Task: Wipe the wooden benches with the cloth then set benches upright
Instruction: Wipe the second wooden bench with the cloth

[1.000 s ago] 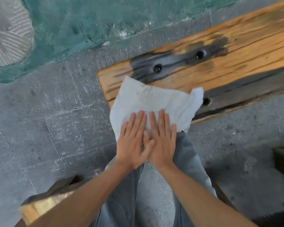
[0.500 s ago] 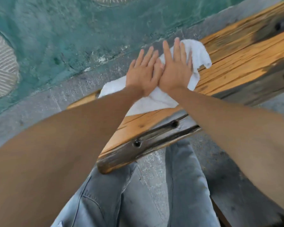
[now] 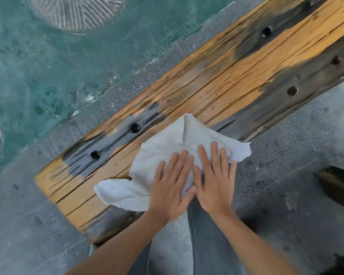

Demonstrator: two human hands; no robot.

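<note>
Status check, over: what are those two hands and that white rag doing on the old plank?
Left hand and right hand flat, side by side, pressing white terry cloth. Cloth on near edge of worn orange-and-grey wooden bench. Nothing blocking the bench top.

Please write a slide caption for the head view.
Both hands, left and right, press a white cloth flat on the wooden bench.

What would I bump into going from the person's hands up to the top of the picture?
Left hand and right hand → white cloth → wooden bench → grey stone strip → teal floor → pale ribbed patch.
</note>
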